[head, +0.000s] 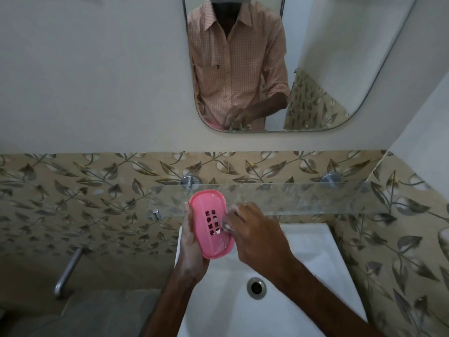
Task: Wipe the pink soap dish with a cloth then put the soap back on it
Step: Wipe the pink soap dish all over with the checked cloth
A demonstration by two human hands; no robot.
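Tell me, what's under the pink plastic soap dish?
The left hand cups the pink plastic soap dish from below, above the white ceramic sink. The dish hides the palm.

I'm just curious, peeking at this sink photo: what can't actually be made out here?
- Soap: not visible anywhere in the head view.
- Cloth: mostly hidden under the right hand on the pink soap dish.
- Dish underside: covered by the left hand.
- Sink: front cut off by the bottom edge.

Pink oval soap dish [211,229], slotted, soap-smeared, tilted above the sink
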